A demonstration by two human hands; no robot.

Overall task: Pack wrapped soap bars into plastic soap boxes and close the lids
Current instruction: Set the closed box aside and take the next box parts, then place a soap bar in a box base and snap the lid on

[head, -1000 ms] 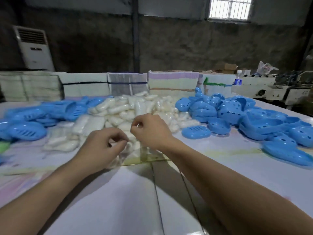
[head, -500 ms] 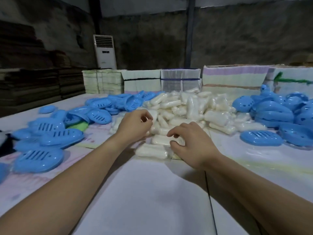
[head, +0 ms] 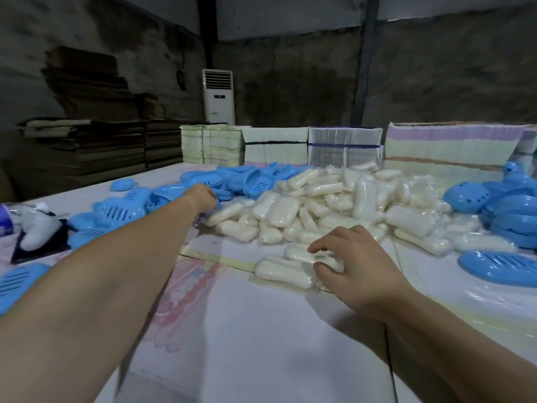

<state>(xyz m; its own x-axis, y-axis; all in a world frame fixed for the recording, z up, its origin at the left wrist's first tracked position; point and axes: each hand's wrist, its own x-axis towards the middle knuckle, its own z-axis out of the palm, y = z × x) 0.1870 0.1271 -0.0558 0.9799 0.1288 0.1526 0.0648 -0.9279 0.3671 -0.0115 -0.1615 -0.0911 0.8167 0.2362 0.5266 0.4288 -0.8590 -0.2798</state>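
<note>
A person's two bare arms reach forward over a pale work table (head: 261,344), seen from a head camera. At the middle of the table lies a large heap of wrapped soap bars (head: 343,205), white bars in clear plastic. Just in front of the heap, on its near edge, the right hand (head: 357,266) rests over a wrapped soap bar (head: 286,271); its fingers are curled, with thumb and fingertips touching the wrapping, pinching at it. Left of the heap sits a pile of blue plastic soap boxes (head: 232,178) with slotted lids. The left hand (head: 203,196) reaches out to that pile at the heap's left edge, its fingers curled under and out of sight, so whether it grips a box cannot be told. Right of the heap lie more blue soap boxes (head: 505,199), and one closed box (head: 499,267) sits alone nearer the camera. Behind the heap stand stacks of flat cartons (head: 343,146), and a white air conditioner (head: 218,96) stands against the wall.
</note>
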